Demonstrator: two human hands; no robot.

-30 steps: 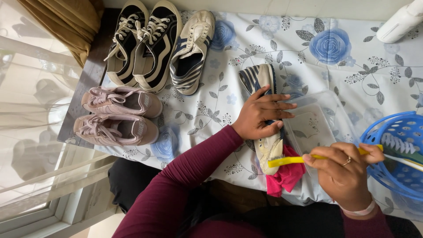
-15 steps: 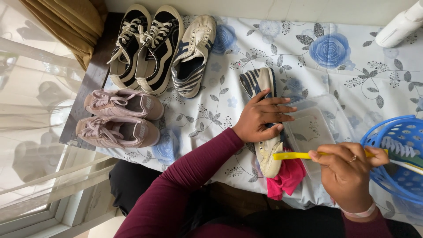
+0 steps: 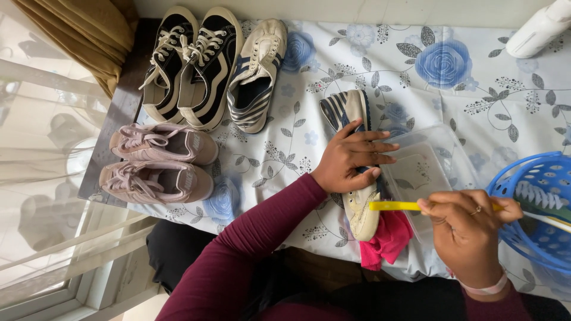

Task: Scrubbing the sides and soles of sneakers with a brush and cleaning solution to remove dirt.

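The left hand [image 3: 351, 156] lies flat with fingers spread across a cream sneaker with dark stripes [image 3: 351, 119], pressing it down on the worktop [image 3: 476, 95]; the palm covers the shoe's middle, so only its striped end above the hand and its pale toe below show. The right hand [image 3: 467, 229] is closed around the yellow handle of a brush [image 3: 395, 206], which juts left toward the sneaker's toe; the brush head is hidden. The two hands are apart, the left on the shoe, the right just to the side of it.

Under the toe of the sneaker lies a crumpled pink cloth [image 3: 386, 241]. Between the hands sits a clear plastic tub [image 3: 422, 166], just beside the shoe. At the right edge stands a blue perforated basket [image 3: 538, 196], partly behind the right hand.

The worktop carries a white cloth printed with blue roses. Farther left, the matching striped sneaker [image 3: 257, 74] rests beside a pair of black-and-white lace-up sneakers [image 3: 190, 65]. Below those lies a pair of pink sneakers [image 3: 160, 163] on their sides. A white bottle [image 3: 538, 30] shows in the top right corner, and tan fabric [image 3: 83, 32] hangs at the top left.
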